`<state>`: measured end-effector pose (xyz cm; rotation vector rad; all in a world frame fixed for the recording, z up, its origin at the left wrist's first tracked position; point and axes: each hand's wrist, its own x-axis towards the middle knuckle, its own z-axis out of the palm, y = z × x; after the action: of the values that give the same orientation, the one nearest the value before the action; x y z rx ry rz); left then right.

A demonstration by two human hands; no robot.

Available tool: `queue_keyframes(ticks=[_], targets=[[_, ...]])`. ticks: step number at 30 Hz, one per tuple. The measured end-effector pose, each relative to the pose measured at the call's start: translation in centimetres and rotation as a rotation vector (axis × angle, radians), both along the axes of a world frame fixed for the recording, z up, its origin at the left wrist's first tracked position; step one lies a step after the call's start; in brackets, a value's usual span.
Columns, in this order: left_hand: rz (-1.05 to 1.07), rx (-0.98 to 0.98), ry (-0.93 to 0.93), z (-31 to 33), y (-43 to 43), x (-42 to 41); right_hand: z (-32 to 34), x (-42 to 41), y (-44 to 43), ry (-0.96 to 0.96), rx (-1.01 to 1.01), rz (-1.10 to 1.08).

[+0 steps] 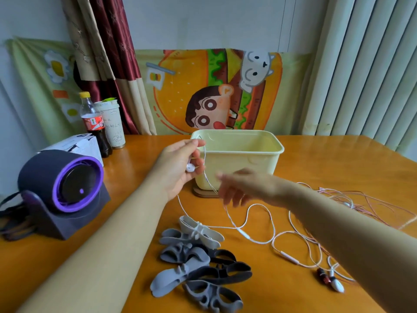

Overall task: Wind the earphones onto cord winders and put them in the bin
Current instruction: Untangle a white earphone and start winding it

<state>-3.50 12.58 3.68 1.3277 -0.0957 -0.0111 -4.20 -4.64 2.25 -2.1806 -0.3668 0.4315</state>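
Observation:
My left hand [180,168] is raised in front of the pale yellow bin [259,154] and holds a white earbud [190,168] with its thin white cord [255,222] looped over the fingers. The cord runs down to the table and curls past a light grey cord winder [203,231]. My right hand [243,188], blurred, hovers beside the bin with its fingers hanging down near the cord; I cannot tell whether it pinches it. Several grey and dark cord winders [203,272] lie piled near the front.
Tangled pink and white earphones [338,211] spread at the right, with plugs [329,279] near the front. A purple and dark fan [65,190] stands at the left. Behind it are a white box [76,145], a cola bottle [94,125] and a paper cup [112,125].

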Motion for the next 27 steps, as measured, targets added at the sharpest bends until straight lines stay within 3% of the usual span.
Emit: queue_keyframes(ticks=[3, 5, 12, 15, 19, 22, 24, 27], targets=[[-0.008, 0.048, -0.01, 0.3, -0.1, -0.1, -2.1, -1.4, 1.8, -0.166, -0.407, 0.246], [-0.019, 0.085, -0.018, 0.7, -0.4, -0.2, -3.2, -2.0, 3.2, -0.246, -0.554, 0.289], [-0.041, 0.188, -0.029, 1.1, -0.1, -0.3, -2.9, -1.7, 2.6, -0.361, -0.496, 0.268], [0.002, 0.277, -0.063, 0.8, 0.2, 0.1, -1.2, -0.9, -0.6, -0.307, -0.335, 0.204], [-0.013, 0.342, -0.073, 0.1, -0.4, 0.9, 0.3, -0.2, -4.6, 0.015, 0.442, -0.056], [-0.091, 0.325, -0.045, -0.3, -1.7, 1.3, 0.6, 0.6, -5.5, 0.036, 0.827, -0.191], [-0.19, 0.347, -0.061, -0.6, -2.5, 1.5, 0.7, 0.9, -5.2, 0.019, 0.952, -0.257], [-0.373, 0.437, -0.123, -0.7, -3.0, 1.5, 0.4, 1.1, -4.4, -0.03, 0.947, -0.293]])
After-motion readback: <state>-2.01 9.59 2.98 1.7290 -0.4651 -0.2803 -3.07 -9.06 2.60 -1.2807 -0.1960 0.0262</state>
